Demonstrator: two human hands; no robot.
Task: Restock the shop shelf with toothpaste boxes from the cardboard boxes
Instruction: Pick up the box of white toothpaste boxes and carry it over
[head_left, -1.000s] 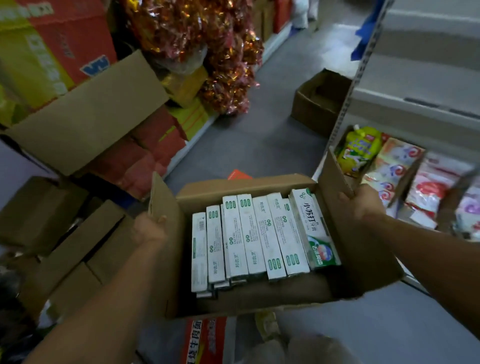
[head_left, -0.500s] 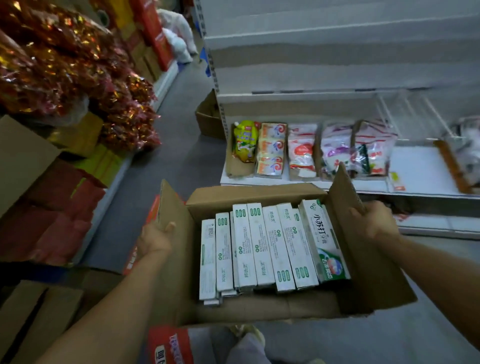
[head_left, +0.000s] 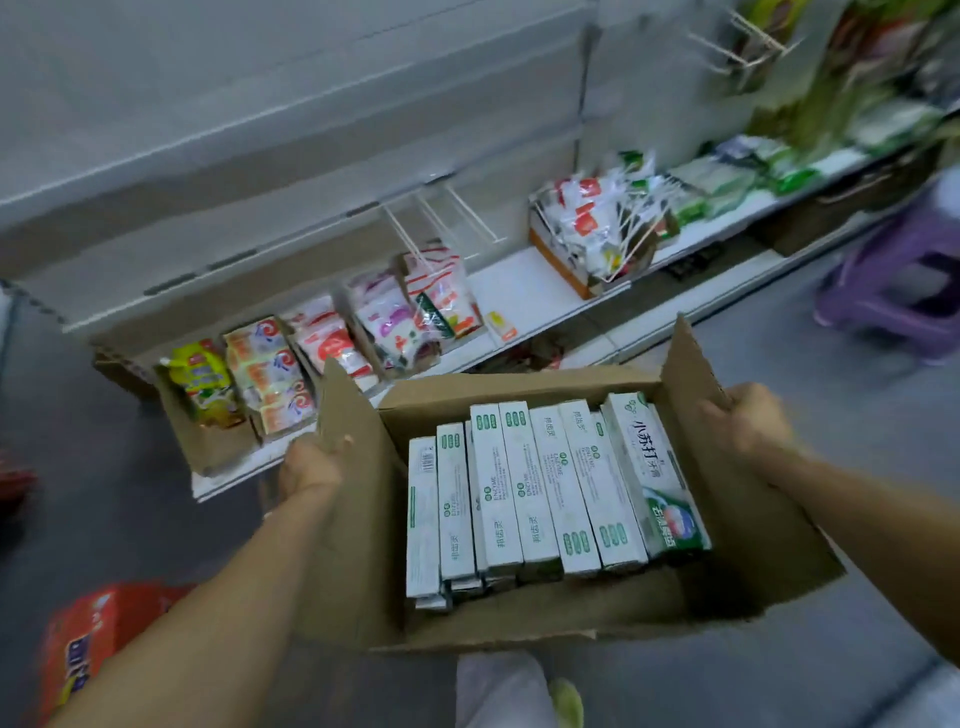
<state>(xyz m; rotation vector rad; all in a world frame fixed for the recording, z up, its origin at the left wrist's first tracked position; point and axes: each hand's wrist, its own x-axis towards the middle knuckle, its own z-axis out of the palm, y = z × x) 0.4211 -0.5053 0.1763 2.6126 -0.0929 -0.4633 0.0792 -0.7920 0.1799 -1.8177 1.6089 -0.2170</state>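
Holding: your left hand (head_left: 311, 465) and right hand (head_left: 748, 421) each grip a side flap of the cardboard box (head_left: 519, 623).
Inside: toothpaste boxes (head_left: 535, 493), side by side.
Ahead: shelf (head_left: 519, 291).

Left open mid-length on the shelf (head_left: 519, 291): a bare stretch between the bagged packets (head_left: 410, 312) and the orange tray (head_left: 558, 262). Crowded at the shelf's left end with snack packs (head_left: 260, 379). Overhung by wire dividers (head_left: 470, 210). Barred in front by the open-flapped cardboard box (head_left: 363, 519).

Dim, flat light; motion-blurred edges
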